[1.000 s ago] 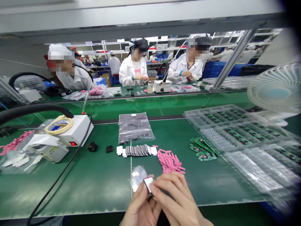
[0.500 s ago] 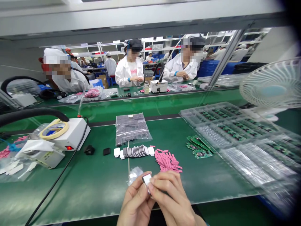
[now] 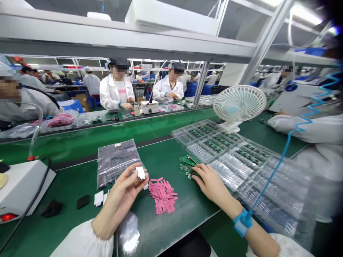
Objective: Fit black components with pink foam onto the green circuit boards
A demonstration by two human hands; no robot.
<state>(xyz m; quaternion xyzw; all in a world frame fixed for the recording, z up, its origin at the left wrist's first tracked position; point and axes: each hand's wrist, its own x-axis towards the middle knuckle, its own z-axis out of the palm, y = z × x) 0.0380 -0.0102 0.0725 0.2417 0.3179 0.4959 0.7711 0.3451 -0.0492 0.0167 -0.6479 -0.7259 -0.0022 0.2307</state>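
And there it is, a small white tab (image 3: 140, 172) pinched up in the air above the green counter (image 3: 171, 228), held at the fingertips of the left hand (image 3: 120, 191), right over the edge of a clear bag of dark strips (image 3: 116, 162)! The left grip is closed on that tab, thumb against fingers, palm turned up, while the right hand (image 3: 214, 187) is kept well apart from it, fingers together but clamped on nothing, laid just beside a small heap of green circuit boards (image 3: 189, 166); whether the boards are actually touched cannot be told from this view. Between the two hands a pile of pink strips (image 3: 162, 196) is spread on the counter, and a crumpled clear film (image 3: 128, 232) is left near the counter's front edge. Off to the left, white paper squares (image 3: 98, 198) and a black pad (image 3: 83, 201) are laid out beside a white bench machine (image 3: 18, 185). To the right, clear trays of boards (image 3: 235, 160) are stacked below a white desk fan (image 3: 239, 105), and a blue coiled cord (image 3: 273, 169) is run from the wrist strap (image 3: 242, 222)
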